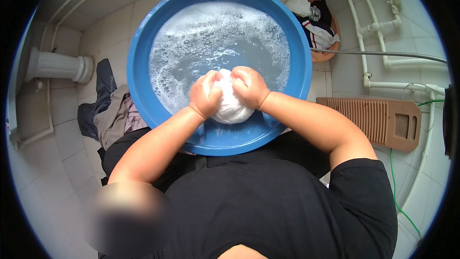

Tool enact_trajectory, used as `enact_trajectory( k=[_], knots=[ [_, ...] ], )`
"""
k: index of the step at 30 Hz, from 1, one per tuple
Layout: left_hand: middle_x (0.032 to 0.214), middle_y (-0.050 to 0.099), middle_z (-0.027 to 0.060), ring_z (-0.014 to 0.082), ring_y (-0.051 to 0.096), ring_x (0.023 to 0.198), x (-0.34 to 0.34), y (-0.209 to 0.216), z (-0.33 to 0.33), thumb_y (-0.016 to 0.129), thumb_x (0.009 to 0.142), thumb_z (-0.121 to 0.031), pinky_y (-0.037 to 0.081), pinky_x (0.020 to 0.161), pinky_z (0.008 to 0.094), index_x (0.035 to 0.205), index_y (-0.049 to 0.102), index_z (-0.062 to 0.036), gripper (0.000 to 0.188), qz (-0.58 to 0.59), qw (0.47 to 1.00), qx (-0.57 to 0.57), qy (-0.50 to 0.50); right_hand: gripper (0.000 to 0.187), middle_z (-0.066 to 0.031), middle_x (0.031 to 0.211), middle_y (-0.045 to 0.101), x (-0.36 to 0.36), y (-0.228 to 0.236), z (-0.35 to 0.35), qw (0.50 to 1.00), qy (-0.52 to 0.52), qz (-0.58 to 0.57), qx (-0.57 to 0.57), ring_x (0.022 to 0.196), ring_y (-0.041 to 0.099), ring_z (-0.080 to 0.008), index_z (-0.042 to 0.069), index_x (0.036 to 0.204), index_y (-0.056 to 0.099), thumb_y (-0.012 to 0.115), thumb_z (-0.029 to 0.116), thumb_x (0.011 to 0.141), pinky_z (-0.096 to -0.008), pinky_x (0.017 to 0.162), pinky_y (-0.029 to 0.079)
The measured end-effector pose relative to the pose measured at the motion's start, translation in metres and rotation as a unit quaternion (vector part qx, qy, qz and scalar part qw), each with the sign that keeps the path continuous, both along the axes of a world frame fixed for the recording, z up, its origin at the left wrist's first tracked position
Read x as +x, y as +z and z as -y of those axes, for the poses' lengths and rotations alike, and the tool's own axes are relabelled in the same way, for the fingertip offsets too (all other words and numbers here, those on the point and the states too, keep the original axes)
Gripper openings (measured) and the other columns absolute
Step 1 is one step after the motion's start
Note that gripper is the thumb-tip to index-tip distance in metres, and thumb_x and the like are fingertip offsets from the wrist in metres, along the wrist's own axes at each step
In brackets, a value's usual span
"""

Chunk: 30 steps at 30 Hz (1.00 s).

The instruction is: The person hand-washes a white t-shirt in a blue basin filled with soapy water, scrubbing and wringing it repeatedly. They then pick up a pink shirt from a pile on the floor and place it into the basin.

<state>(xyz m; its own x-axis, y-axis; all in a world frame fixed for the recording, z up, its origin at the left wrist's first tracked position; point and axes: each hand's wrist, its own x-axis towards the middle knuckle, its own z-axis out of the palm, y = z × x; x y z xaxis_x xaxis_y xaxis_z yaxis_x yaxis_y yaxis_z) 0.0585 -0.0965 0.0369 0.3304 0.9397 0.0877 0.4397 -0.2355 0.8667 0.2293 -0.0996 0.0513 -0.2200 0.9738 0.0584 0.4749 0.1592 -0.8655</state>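
Both of my hands grip a bunched white cloth (233,108) over the near side of a large blue tub (142,91). My left hand (206,93) is closed on the cloth's left side, and my right hand (250,87) is closed on its right side, with the two fists close together. The cloth hangs down in a wet-looking lump below my fists; what kind of item it is cannot be made out. Soapy water (218,26) with white foam and bubbles fills the tub around and beyond my hands.
An orange basin (328,56) holding white and dark clothes stands at the far right. A brown washboard (357,120) lies on the tiled floor to the right, near a green hose (394,182). Clothes (112,115) are heaped left of the tub. White pipes (362,62) run along the wall.
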Motion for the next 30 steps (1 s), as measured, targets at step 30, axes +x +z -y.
enact_trajectory(
  k=[30],
  knots=[
    [0.091, 0.061, 0.0128, 0.0173, 0.060, 0.077, -0.078, 0.016, -0.030, 0.067, 0.077, -0.021, 0.048, 0.067, 0.0279, 0.103, 0.051, 0.0070, 0.041, 0.181, 0.936, -0.196, 0.228, 0.035, -0.0115, 0.095, 0.061, 0.078, 0.026, -0.053, 0.878, -0.263, -0.287, -0.278, 0.080, 0.061, -0.0203, 0.004, 0.104, 0.054, 0.056, 0.031, 0.082, -0.0338, 0.063, 0.051]
  ],
)
